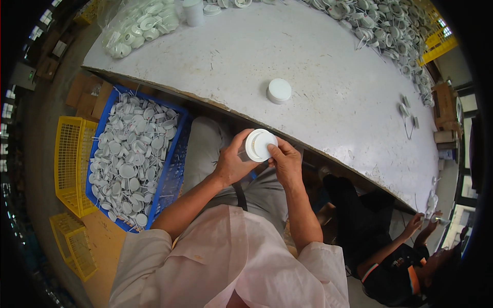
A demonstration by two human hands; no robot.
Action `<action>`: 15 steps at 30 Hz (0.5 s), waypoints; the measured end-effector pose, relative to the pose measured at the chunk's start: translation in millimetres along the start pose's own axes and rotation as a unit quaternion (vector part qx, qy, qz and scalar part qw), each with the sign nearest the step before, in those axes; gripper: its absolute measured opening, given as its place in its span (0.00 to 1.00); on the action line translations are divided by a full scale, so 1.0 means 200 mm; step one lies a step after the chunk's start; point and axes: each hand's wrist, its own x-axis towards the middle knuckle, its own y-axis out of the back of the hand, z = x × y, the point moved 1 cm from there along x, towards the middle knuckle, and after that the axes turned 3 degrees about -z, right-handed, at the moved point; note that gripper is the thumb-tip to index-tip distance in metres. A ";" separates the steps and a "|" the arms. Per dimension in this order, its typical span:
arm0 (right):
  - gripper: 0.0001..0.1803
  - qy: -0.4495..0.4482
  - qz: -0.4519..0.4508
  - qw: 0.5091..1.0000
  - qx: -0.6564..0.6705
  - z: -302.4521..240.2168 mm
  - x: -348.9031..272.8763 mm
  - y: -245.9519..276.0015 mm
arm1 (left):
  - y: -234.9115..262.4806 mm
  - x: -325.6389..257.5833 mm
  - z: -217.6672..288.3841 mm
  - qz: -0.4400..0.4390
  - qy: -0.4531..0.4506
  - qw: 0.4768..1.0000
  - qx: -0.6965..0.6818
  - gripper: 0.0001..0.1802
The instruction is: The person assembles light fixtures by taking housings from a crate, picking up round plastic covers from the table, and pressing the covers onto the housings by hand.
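Over my lap, just off the table's edge, my left hand (232,163) is closed round a white cylindrical housing (250,147) with its round rim facing up. A flat white disc (265,141) lies partly across that rim, pinched between the thumb and fingers of my right hand (287,163). Whether the disc is seated in the housing or only rests against it, I cannot tell. Beyond my hands, a short white round piece (279,90) with a smooth top stands on the white table (215,66).
A blue crate (181,126) full of white discs with wires stands left, beside yellow crates (69,164). A bag of white parts (141,31) and a white cylinder (193,13) sit at the back. Wired parts (380,25) heap far right. A co-worker (390,272) sits at right.
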 end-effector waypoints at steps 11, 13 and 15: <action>0.18 0.028 0.016 0.999 -0.037 0.02 -0.01 -0.05 | 0.02 -0.02 -0.03 -0.035 0.015 0.999 0.008 0.43; 0.18 0.030 0.018 0.999 -0.039 0.02 -0.01 -0.05 | 0.02 -0.03 -0.01 -0.040 0.018 0.999 0.002 0.44; 0.18 0.025 0.017 0.999 -0.037 0.02 -0.01 -0.05 | 0.04 -0.03 0.02 -0.062 0.018 0.998 0.018 0.45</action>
